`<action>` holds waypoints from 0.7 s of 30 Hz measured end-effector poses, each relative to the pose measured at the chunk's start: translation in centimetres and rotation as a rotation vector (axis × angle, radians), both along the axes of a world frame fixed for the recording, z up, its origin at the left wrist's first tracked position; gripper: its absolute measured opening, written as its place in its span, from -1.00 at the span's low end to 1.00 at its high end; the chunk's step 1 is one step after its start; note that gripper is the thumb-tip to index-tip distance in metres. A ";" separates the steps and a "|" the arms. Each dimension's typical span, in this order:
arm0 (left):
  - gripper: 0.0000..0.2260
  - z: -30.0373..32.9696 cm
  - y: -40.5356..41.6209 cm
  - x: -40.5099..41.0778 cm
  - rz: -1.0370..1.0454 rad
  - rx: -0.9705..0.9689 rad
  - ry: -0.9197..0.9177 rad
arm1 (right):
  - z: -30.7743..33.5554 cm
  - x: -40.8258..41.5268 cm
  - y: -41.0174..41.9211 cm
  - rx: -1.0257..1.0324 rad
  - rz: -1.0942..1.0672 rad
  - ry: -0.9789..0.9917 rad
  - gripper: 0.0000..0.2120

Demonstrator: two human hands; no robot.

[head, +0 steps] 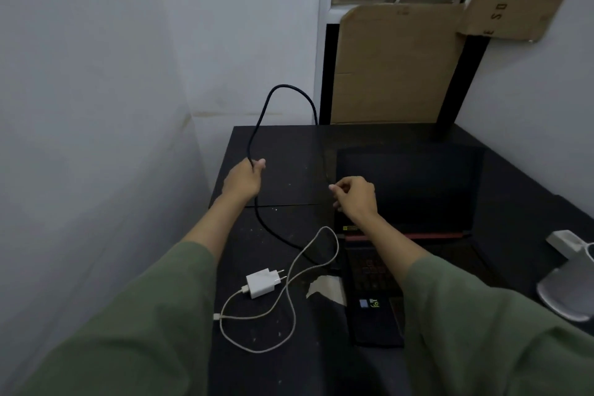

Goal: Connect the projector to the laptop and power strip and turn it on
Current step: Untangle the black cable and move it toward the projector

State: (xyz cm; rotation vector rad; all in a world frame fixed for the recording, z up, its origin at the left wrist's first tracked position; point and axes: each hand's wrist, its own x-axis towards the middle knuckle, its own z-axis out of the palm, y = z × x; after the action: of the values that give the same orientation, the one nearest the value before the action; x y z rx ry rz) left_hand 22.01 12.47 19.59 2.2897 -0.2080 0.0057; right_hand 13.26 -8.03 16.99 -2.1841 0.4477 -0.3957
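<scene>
Taking the laptop (408, 196) as your landmark, open and dark on the black table (514, 202), your left hand (245, 179) sits well to its left with the fingers curled around the black cable (257, 125), which rises from that grip in a tall arch toward the wall corner and comes back down toward the laptop's upper left corner. Below your left hand the same cable trails across the table and runs in to the laptop's left edge near the keyboard; judging by that, one end may already be seated there, though the plug itself is too dark to make out. Nearer you and left of the keyboard lie a white charger (262, 282) and its looped white cord (299, 267), both untouched. Your right hand (355, 199), just in front of the screen's left side, has fingers bent in a pinch; it seems to hold the cable's far run, but you cannot tell for certain against the dark screen. Expect the cable to be light, springy and fairly stiff, since it holds that arch unaided, so it will twist and fight you if gripped mid-length. Take hold close behind the connector, where you get control of its orientation. Off the laptop's right, at the table edge, stands a white device (565, 283), possibly the projector, only partly in view.
</scene>
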 end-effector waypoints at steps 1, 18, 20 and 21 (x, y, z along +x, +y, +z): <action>-0.71 0.0 -0.7 0.5 0.014 -0.027 -0.005 | 0.0 0.2 -1.0 0.009 -0.029 -0.004 -0.83; -0.71 -0.9 -18.2 3.5 0.189 -0.153 -0.183 | -0.9 4.7 -20.7 0.294 -0.268 -0.128 -0.90; -0.66 -1.5 -20.3 3.9 0.138 -0.128 -0.162 | -0.9 4.5 -23.1 0.317 -0.325 -0.169 -0.88; -0.63 -1.8 -21.2 4.2 0.110 -0.097 -0.146 | -0.9 4.2 -24.4 0.326 -0.356 -0.189 -0.88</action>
State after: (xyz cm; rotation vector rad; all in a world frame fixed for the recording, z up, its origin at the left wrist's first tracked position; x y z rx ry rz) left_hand 26.19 -8.71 17.78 2.2021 -0.1539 0.2353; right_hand 17.51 -32.46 16.11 -1.7332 0.7432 -0.6672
